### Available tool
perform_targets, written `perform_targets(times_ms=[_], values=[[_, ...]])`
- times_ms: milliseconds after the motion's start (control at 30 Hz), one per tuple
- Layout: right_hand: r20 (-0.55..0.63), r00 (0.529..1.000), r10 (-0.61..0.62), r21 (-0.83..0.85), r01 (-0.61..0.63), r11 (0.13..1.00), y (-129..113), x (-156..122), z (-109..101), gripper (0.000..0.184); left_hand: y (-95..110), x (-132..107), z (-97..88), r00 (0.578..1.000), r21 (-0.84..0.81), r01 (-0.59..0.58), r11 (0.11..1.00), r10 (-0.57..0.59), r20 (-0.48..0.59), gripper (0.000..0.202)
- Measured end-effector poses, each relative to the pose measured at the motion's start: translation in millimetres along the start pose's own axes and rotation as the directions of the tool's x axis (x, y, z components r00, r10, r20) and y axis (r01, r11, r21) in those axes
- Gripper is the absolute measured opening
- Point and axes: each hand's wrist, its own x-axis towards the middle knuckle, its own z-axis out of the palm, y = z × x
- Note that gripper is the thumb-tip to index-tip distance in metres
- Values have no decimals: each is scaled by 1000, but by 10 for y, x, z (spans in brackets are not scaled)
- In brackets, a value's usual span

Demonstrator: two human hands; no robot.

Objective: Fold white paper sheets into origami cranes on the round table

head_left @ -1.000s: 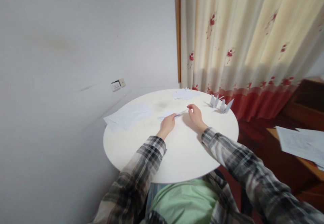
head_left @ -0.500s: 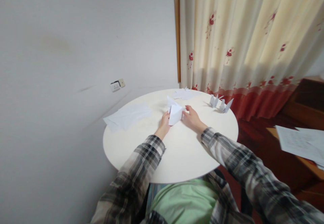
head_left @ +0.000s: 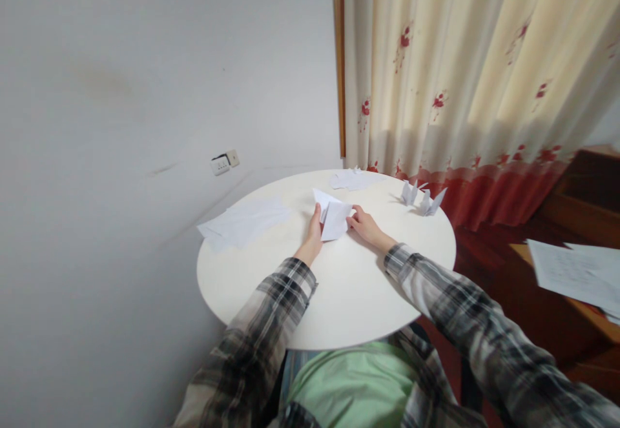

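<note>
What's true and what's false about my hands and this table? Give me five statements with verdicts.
1. Your left hand holds the folded paper. True.
2. Upright folded figures stand toward the right side of the table. True.
3. Your right hand is below the table. False: it is at the folded paper's right edge.
4. The tabletop is black. False: it is white.
5. Flat sheets lie to the left of your hands. True.

Home room: floral curtain (head_left: 440, 73), wall socket (head_left: 220, 166), round table (head_left: 358, 299).
</note>
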Motion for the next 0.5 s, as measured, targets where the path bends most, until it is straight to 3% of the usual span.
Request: perform_targets(times_ms=[333, 500], values=[[-55, 998, -34, 12, 34, 999, 29, 6, -2, 48, 20, -95, 70, 999, 21, 26, 999, -25, -31, 61], [-147, 989, -25, 47, 32, 998, 18, 5, -17, 47, 8, -46, 57, 999, 24, -35, 999, 35, -29, 62]])
